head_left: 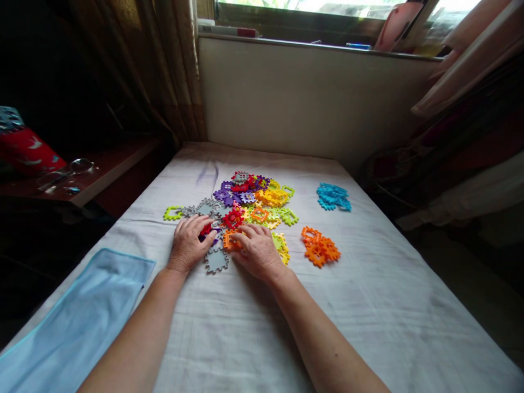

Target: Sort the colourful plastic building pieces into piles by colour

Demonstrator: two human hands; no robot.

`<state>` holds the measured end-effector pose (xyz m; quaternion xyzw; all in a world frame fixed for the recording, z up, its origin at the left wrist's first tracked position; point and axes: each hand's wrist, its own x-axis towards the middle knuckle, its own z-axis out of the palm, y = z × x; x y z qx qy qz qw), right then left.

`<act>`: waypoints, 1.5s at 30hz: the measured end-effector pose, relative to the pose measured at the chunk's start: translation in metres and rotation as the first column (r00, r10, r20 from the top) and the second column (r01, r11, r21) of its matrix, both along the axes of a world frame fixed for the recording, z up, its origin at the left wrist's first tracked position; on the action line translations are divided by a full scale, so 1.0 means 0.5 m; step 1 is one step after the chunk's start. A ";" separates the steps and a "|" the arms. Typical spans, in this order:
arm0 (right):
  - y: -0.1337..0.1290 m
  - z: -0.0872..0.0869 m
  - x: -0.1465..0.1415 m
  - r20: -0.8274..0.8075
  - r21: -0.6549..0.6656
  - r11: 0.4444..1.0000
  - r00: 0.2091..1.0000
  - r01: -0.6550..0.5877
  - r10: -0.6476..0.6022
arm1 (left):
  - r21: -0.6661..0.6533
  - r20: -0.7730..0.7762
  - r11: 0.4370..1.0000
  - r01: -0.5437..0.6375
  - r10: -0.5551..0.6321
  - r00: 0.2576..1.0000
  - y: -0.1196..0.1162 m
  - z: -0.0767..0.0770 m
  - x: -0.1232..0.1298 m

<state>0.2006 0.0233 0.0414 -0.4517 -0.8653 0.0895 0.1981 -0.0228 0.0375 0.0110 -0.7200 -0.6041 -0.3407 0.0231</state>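
A mixed heap of notched plastic pieces lies on the white cloth; purple pieces [229, 194], yellow pieces [273, 196] and red pieces [233, 218] show in it. My left hand [190, 243] rests at the heap's near left edge, fingers curled over red and purple pieces. Close by on the right, my right hand [260, 251] has its thumb and fingers around an orange piece [230, 240]. Between the hands sits a grey square piece [216, 260]. Apart from the heap, to the right, are an orange pile [320, 248] and a blue pile [333, 196].
A light blue cloth [102, 295] covers the bed's left side. Glasses [67, 174] and a red patterned item [28, 150] sit on a dark side table [110, 169]. Curtains hang on both sides, below a window ledge [311, 43].
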 end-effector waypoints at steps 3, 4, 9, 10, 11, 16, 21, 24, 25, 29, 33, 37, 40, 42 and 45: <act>-0.001 0.004 -0.004 0.027 0.000 1.000 1.000 0.006 -0.006 | -0.047 -0.027 0.999 0.023 -0.024 0.999 0.000 -0.005 0.001; 0.000 0.007 -0.002 0.032 0.001 1.000 0.999 -0.006 0.006 | -0.050 -0.027 0.998 0.030 -0.032 0.999 0.000 -0.006 0.001; 0.020 0.038 0.030 -0.012 -0.049 0.998 0.999 -0.032 0.031 | -0.045 -0.015 0.998 0.045 -0.046 0.999 0.005 -0.004 -0.002; 0.026 0.045 0.043 -0.031 -0.054 0.999 0.999 0.006 -0.008 | -0.046 -0.016 0.998 0.047 -0.048 0.999 0.006 -0.004 -0.003; 0.033 0.050 0.059 -0.055 -0.061 0.996 0.996 0.061 -0.064 | -0.045 -0.016 0.998 0.049 -0.050 0.999 0.007 -0.004 -0.003; 0.063 0.066 0.188 -0.147 -0.237 0.856 0.854 0.460 -0.500 | -0.032 -0.022 0.998 0.052 -0.053 0.998 0.007 -0.005 -0.004; 0.065 0.061 0.317 0.044 -0.310 0.574 0.615 0.758 -0.788 | -0.004 -0.038 0.998 0.067 -0.067 0.997 0.006 -0.005 -0.001; 0.060 0.049 0.349 0.103 -0.318 0.475 0.528 0.821 -0.843 | 0.004 -0.056 0.996 0.089 -0.088 0.995 0.002 -0.001 0.012; 0.059 0.045 0.353 0.120 -0.317 0.451 0.507 0.834 -0.853 | 0.000 -0.068 0.995 0.101 -0.101 0.993 0.000 0.002 0.019; 0.061 0.040 0.343 0.127 -0.274 0.442 0.488 0.854 -0.864 | -0.076 -0.166 0.983 0.166 -0.176 0.970 -0.013 0.009 0.051; 0.066 0.054 0.285 -0.019 -0.169 0.635 0.641 0.754 -0.767 | -0.180 -0.250 0.964 0.198 -0.240 0.938 -0.023 0.008 0.072; 0.065 0.053 0.180 -0.089 -0.135 0.825 0.823 0.548 -0.561 | -0.194 -0.246 0.963 0.189 -0.234 0.941 -0.027 0.015 0.072; 0.053 0.035 0.101 -0.054 -0.105 0.948 0.950 0.302 -0.309 | -0.166 -0.220 0.972 0.166 -0.200 0.955 -0.027 0.029 0.065; 0.041 0.022 0.062 -0.014 -0.090 0.974 0.978 0.208 -0.210 | -0.131 -0.214 0.981 0.142 -0.168 0.962 -0.027 0.041 0.059; 0.026 0.009 0.031 0.042 -0.071 0.990 0.992 0.121 -0.119 | -0.065 -0.207 0.994 0.086 -0.098 0.973 -0.026 0.053 0.050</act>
